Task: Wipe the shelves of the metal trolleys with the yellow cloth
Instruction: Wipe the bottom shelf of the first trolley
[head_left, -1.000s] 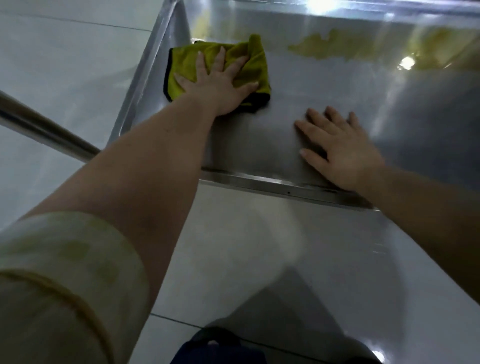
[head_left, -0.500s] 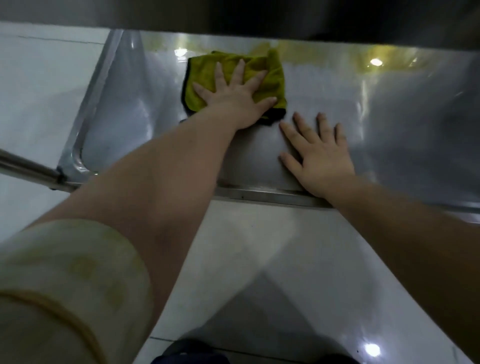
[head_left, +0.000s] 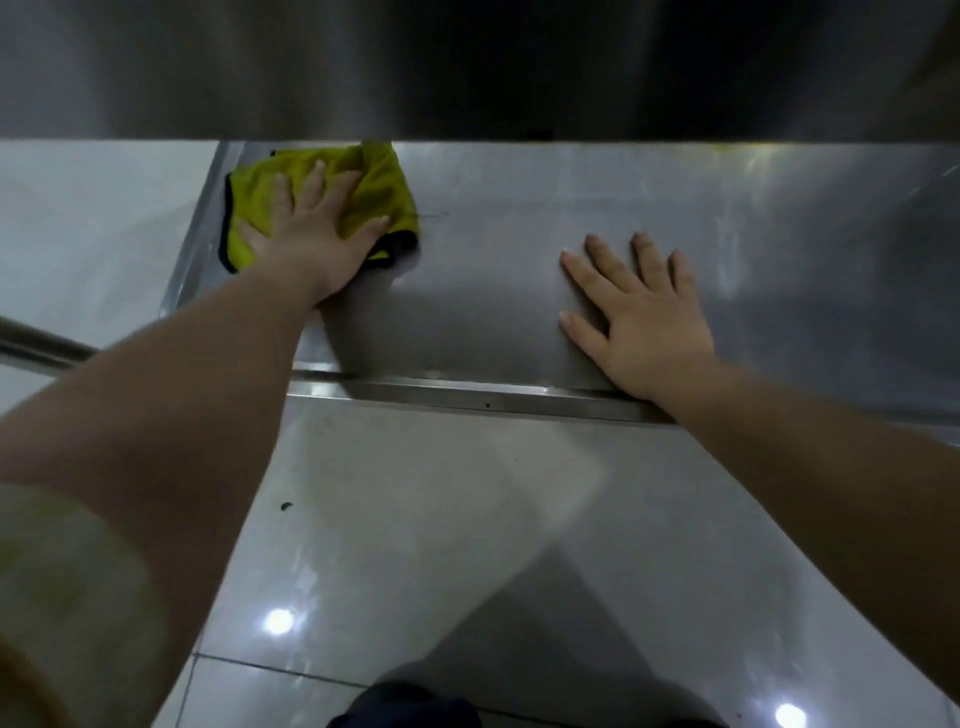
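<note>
The yellow cloth (head_left: 384, 187), edged in black, lies bunched at the far left corner of the low metal trolley shelf (head_left: 493, 291). My left hand (head_left: 311, 234) presses flat on the cloth with fingers spread. My right hand (head_left: 644, 322) rests flat and empty on the bare shelf near its front rim, fingers apart. The cloth's far edge is hidden under the shelf above.
The upper trolley shelf (head_left: 467, 67) overhangs the back of the lower one and fills the top of the view. A metal rail (head_left: 41, 348) sticks out at the left. Glossy white floor tiles (head_left: 415, 545) lie below, with a dark shoe tip (head_left: 410, 706) at the bottom.
My left hand has slid the cloth left toward the shelf's corner. My right hand has moved right along the shelf. The view has dropped, so the upper shelf now covers more.
</note>
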